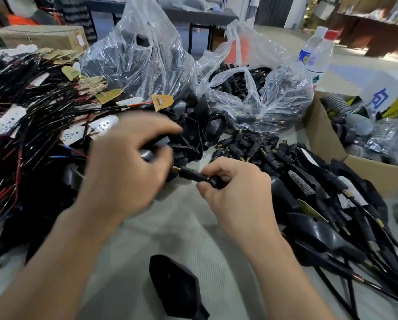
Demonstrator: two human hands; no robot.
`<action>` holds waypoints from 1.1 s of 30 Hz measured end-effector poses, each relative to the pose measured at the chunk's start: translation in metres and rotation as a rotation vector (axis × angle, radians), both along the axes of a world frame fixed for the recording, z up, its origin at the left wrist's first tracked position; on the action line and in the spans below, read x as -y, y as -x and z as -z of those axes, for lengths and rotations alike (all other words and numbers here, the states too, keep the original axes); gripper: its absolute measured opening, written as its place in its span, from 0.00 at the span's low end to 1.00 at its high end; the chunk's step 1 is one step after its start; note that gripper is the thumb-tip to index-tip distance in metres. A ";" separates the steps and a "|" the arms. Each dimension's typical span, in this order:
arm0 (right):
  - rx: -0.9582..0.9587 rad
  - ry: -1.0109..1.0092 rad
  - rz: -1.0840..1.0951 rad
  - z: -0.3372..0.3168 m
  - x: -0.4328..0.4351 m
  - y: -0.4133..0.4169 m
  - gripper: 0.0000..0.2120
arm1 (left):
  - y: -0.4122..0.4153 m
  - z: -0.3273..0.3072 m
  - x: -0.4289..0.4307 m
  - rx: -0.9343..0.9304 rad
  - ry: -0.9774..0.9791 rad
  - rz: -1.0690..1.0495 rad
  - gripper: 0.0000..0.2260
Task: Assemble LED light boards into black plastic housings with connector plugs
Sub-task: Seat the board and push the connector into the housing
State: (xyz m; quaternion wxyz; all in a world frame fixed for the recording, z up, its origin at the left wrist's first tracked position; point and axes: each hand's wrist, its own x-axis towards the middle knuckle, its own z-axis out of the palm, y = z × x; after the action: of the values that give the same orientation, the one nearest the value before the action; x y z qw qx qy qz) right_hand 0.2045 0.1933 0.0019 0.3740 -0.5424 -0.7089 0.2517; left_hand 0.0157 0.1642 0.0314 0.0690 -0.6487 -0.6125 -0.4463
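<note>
Head view: the right hand [237,192] pinches a connector plug [196,177], its brass tip toward the left hand [128,172], whose curled fingers grip a blurred black housing [153,152] just left of the plug. A spare housing [174,287] lies on the counter [177,227], nearer the person than the plug.

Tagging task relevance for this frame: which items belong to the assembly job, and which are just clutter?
Job: left hand, held housing, right hand, connector plug, LED boards, housing pile, loose plugs.
Clutter: water bottles, cardboard box, carton.
</note>
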 end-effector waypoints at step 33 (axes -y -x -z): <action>0.232 0.071 -0.114 -0.015 -0.014 -0.038 0.18 | -0.015 0.029 -0.002 0.325 0.281 0.299 0.16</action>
State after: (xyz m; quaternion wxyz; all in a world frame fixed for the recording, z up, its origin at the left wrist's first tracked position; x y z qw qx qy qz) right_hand 0.2425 0.2070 0.0170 0.2550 -0.5396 -0.7678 0.2331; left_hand 0.0309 0.1664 0.0027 -0.1879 -0.6550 -0.5688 -0.4606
